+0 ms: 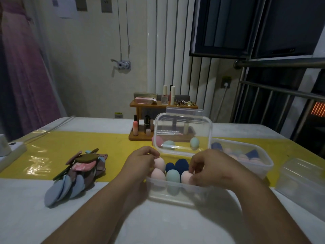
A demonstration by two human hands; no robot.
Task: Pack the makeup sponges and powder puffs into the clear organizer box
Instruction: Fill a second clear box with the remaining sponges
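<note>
Both forearms reach in from the near edge over the white tabletop [158,226]. Left hand [140,162] curls at the left end of the clear organizer box [168,194], fingertips pinched on a pink egg-shaped sponge [159,163] in the back row. Right hand [211,166] arches over the box's right end, fingers closed on another pink sponge [186,176] in the front row.

Box contents: pink sponge [158,174] front left, teal sponge [173,176] front middle, two navy sponges [177,165] behind. Hinged clear lid [182,132] stands upright at the back; pink and teal shapes show through it, reflection or real, cannot tell.

Second clear box [246,155] sits just right of the first, holding more navy and pink sponges. A loose clear lid [302,180] lies near the table's right edge.

Powder puffs [77,173], blue, pink and brown, lie heaped on the table well left of the box, across the seam of white cloth and yellow runner [70,147]. Open surface between the heap and the left hand.

Behind the lid: wooden cosmetic rack [140,136] with lipsticks and bottles.
</note>
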